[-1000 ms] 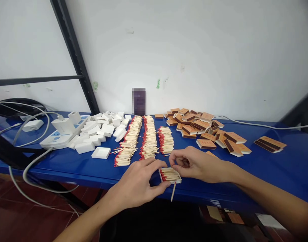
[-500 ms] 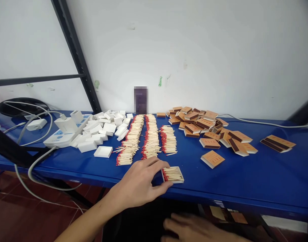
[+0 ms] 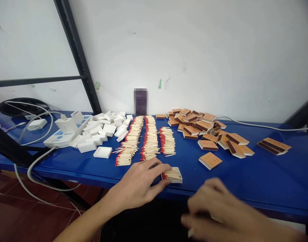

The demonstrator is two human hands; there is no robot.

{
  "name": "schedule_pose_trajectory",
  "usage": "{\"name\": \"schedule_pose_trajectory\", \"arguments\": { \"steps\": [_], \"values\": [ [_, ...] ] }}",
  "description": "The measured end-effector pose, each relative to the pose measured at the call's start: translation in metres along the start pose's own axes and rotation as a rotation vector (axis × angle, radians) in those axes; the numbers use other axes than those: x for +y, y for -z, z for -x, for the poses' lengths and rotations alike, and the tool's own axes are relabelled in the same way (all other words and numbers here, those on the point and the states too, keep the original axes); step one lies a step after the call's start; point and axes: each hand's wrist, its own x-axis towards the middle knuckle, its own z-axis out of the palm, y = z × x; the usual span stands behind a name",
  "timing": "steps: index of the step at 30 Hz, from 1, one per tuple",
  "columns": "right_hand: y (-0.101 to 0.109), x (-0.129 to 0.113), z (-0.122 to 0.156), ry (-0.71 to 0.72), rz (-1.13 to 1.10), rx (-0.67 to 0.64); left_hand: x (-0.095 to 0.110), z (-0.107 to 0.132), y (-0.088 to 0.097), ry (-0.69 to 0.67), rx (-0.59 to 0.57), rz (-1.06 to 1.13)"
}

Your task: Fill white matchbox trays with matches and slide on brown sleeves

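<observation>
My left hand (image 3: 144, 181) grips a white matchbox tray (image 3: 179, 180) by its left end, thumb in front and fingers behind. Matches (image 3: 171, 174) with red heads to the left fill the tray, which lies on the table near its front edge. Over the front edge, my right hand (image 3: 214, 208) is smeared by motion, its fingers curled. A small pale spot shows by its fingertips; I cannot make out what it is. Behind my left hand, loose matches (image 3: 150, 137) lie in three long rows. One matchbox sleeve (image 3: 210, 160) lies right of the filled tray.
White empty trays (image 3: 103, 127) are heaped left of the matches, beside a power strip (image 3: 60, 137) with chargers. Orange-brown sleeves (image 3: 194, 121) are piled at the back right, and more lie (image 3: 273, 146) far right. A black shelf post (image 3: 78, 53) rises at the left.
My right hand has risen from below the table edge and moved right, its fingers curling. My left hand stays on the filled tray. The view has shifted slightly.
</observation>
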Motion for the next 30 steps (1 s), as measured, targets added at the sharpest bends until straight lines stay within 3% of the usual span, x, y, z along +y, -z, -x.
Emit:
{"name": "schedule_pose_trajectory", "arguments": {
  "steps": [3, 8, 17, 24, 30],
  "values": [
    [0.03, 0.029, -0.016, -0.057, 0.083, 0.098, 0.004, -0.002, 0.003, -0.063, -0.074, -0.158],
    [0.029, 0.067, -0.042, -0.181, 0.053, 0.104, 0.007, -0.005, 0.004, -0.107, -0.138, -0.312],
    [0.022, 0.068, -0.062, -0.154, -0.116, 0.052, 0.004, -0.002, 0.0, -0.068, -0.073, -0.209],
    [0.017, 0.064, -0.059, -0.14, -0.387, 0.038, -0.001, 0.0, -0.005, 0.078, 0.017, 0.043],
    [0.004, 0.066, -0.057, -0.119, -0.304, 0.074, -0.001, -0.001, -0.003, 0.076, 0.013, 0.069]
  ]
}}
